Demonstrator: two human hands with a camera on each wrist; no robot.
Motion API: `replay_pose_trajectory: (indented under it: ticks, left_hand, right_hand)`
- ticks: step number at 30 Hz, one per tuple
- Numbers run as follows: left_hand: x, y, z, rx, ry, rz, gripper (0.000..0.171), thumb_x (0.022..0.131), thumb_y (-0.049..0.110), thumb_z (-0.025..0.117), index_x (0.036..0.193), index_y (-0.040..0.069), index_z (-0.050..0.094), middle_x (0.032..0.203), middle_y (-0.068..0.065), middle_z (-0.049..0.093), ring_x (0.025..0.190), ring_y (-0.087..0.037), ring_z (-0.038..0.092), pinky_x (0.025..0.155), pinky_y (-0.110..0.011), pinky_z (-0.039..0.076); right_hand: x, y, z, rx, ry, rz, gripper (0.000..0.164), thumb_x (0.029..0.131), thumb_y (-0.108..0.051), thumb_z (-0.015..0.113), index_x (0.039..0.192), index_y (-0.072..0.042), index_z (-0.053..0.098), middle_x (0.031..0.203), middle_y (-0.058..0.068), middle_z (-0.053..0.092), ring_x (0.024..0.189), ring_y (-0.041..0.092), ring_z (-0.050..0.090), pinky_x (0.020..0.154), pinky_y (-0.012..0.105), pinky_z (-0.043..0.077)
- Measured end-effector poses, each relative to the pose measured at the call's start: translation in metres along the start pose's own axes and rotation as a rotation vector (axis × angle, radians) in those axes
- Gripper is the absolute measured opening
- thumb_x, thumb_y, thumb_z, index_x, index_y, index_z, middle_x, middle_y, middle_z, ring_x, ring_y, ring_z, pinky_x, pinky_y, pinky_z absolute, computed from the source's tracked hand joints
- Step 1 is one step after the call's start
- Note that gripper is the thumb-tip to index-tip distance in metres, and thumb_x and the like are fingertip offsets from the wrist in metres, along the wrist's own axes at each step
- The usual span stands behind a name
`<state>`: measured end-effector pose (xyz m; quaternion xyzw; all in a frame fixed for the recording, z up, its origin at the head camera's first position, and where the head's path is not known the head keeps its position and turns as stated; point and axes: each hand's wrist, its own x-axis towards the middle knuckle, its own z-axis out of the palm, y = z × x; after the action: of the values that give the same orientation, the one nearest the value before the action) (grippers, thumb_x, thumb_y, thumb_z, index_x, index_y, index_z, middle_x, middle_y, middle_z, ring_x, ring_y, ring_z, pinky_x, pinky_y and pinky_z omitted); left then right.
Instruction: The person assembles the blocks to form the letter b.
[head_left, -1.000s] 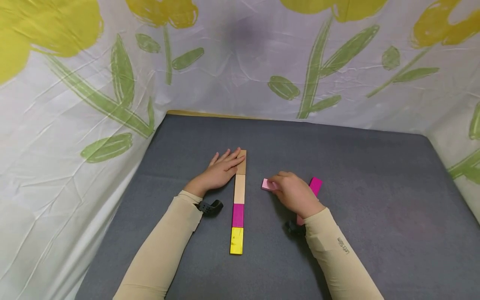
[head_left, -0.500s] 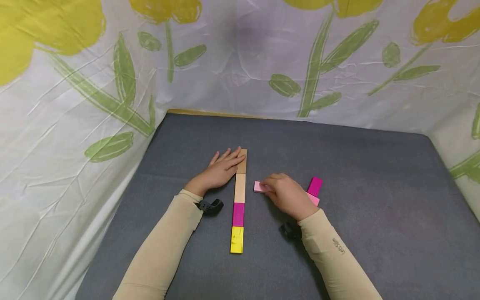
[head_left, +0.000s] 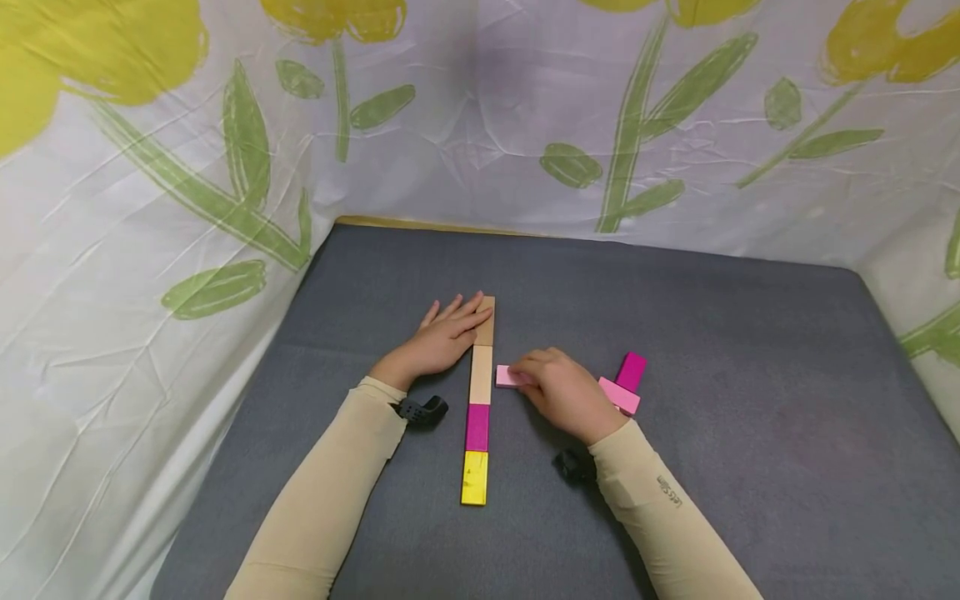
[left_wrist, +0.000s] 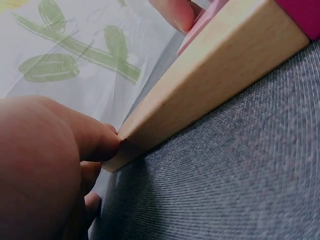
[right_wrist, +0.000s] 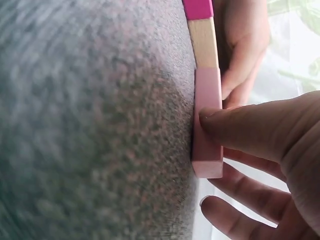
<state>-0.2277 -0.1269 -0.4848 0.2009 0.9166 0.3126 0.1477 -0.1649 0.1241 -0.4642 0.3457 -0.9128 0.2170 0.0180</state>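
My left hand point(head_left: 435, 343) lies with extended fingers on the tan block point(head_left: 486, 333) at the far end of a straight row. Toward me the row goes on with a light wooden block point(head_left: 481, 375), a magenta block point(head_left: 477, 427) and a yellow block point(head_left: 474, 478). Between thumb and fingers, my right hand point(head_left: 566, 392) pinches a pink block point(head_left: 504, 377). That block points sideways at the light wooden one, very close to it; whether they touch I cannot tell. In the right wrist view the thumb presses on the pink block's side point(right_wrist: 207, 90).
Right of the right hand, another pink block point(head_left: 619, 396) lies against a second magenta block point(head_left: 632, 372), partly hidden by the wrist. Everything lies on a dark grey cloth-covered table point(head_left: 750, 417). A white curtain with painted flowers point(head_left: 487, 125) hangs behind.
My right hand has slid the pink block leftward up close to the row. More of the magenta and pink blocks at right has come into sight. The left hand has stayed put.
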Motion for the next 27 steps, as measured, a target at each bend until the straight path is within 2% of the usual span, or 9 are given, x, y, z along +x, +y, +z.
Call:
replay_pose_trajectory:
  ticks: [10,27]
  left_hand:
    - [0.0,0.0051,-0.0035,0.007,-0.005,0.001,0.052,0.114,0.026,0.039,0.166,0.024,0.033,0.176,0.002,0.016,0.164,-0.029,0.007,0.129,-0.053,-0.008]
    - [0.0027,0.0044,-0.0003,0.002,0.008,0.0,0.052,0.114,0.027,0.04,0.166,0.024,0.034,0.176,0.002,0.016,0.164,-0.029,0.006,0.129,-0.053,-0.008]
  right_hand:
    - [0.0016,-0.0017,-0.0009,-0.003,-0.014,0.012,0.028,0.09,-0.004,0.082,0.118,-0.007,0.079,0.116,0.007,0.077,0.11,0.025,0.07,0.1,0.042,0.058]
    - [0.0027,-0.0009,-0.0016,-0.006,-0.043,0.029,0.032,0.091,-0.006,0.082,0.122,-0.009,0.078,0.12,0.006,0.077,0.112,0.024,0.069,0.101,0.041,0.057]
